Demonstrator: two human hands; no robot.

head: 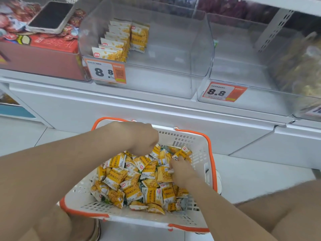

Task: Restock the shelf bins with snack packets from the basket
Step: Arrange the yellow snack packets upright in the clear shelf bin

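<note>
A white basket [199,150] with orange rims sits on the floor below me, full of yellow-and-white snack packets [132,181]. My left hand [140,138] reaches down into the far side of the pile, fingers curled on a packet. My right hand [180,169] lies on the packets at the basket's right side, fingers closed around one. Above, a clear shelf bin [156,73] holds a row of several upright packets [114,42] at its left, the rest of it bare.
A second clear bin [246,75] with an 8.8 price tag stands to the right. A red box [41,54] with a phone [50,16] on top is at left. White shelf base and tiled floor surround the basket. My knees frame it.
</note>
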